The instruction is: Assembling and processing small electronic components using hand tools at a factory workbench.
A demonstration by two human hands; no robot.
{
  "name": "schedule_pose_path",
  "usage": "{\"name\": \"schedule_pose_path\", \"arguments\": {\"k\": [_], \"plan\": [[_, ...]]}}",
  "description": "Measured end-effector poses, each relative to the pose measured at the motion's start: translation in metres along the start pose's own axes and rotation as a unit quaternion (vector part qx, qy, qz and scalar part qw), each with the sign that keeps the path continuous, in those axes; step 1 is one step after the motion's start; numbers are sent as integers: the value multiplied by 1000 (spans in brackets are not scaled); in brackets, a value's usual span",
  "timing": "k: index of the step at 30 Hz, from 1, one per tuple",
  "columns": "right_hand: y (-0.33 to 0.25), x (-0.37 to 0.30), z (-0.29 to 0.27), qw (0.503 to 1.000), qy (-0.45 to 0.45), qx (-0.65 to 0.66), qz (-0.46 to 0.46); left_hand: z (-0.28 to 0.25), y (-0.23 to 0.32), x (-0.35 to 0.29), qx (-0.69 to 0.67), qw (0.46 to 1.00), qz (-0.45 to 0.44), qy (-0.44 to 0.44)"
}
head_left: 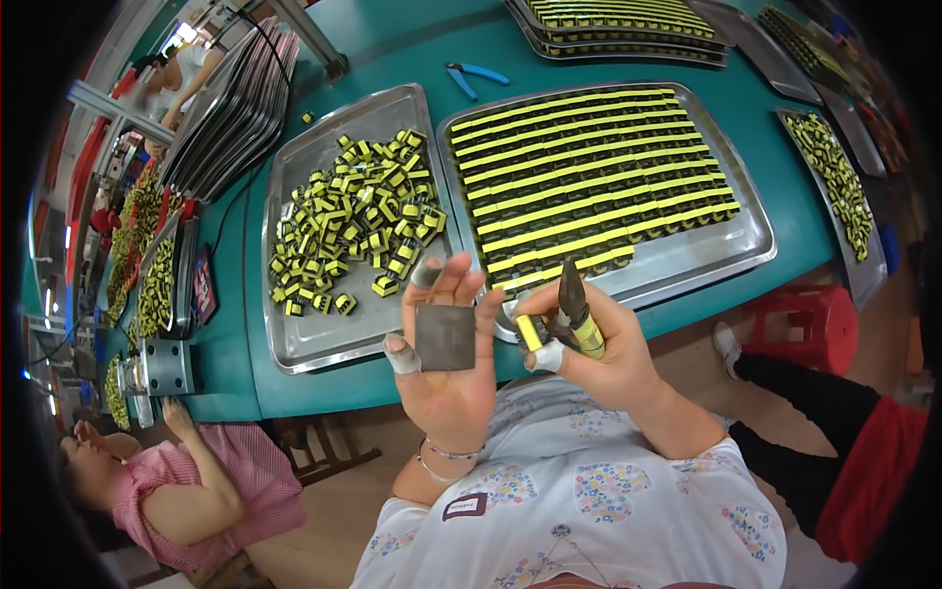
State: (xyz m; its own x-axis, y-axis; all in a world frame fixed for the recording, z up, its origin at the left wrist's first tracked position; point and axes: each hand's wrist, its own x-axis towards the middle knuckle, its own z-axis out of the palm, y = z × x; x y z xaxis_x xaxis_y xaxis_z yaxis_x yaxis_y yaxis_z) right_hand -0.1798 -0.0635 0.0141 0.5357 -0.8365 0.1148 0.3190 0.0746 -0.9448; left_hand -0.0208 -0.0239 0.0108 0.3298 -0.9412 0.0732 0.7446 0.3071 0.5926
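Pinching a yellow-and-black component (pixel 531 332) in your right hand (pixel 616 351), just off the near edge of the tray of neat rows (pixel 692 265), you also grasp a dark-tipped tool (pixel 571 292) there; your left hand (pixel 446 396), near that tray's near-left corner, is spread palm up, a dark square pad (pixel 445 338) lying on it; blue-handled pliers (pixel 483 72) lie beyond that tray's far-left corner, and the tray of loose components (pixel 383 319) sits to its left

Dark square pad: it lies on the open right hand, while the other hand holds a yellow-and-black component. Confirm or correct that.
Wrong hand: the head view shows the dark square pad on the open left hand. The other, the right hand, does hold a yellow-and-black component.
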Motion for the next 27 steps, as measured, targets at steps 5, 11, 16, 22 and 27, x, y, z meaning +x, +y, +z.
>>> {"name": "schedule_pose_path", "arguments": {"k": [5,11,16,22,27], "plan": [[1,10,5,970,-22,-207,-130,14,-5,3,27,999,-3,-16],[0,8,11,936,-4,-307,-172,22,-9,1,103,995,-12,-5],[-4,7,12,920,1,-346,-184,14,-13,-1,170,982,36,-69],[-7,5,11,913,0,-360,-192,14,-12,-3,230,969,33,-79],[-10,6,10,915,-3,-354,-194,18,-12,-5,259,963,4,-75]]}}
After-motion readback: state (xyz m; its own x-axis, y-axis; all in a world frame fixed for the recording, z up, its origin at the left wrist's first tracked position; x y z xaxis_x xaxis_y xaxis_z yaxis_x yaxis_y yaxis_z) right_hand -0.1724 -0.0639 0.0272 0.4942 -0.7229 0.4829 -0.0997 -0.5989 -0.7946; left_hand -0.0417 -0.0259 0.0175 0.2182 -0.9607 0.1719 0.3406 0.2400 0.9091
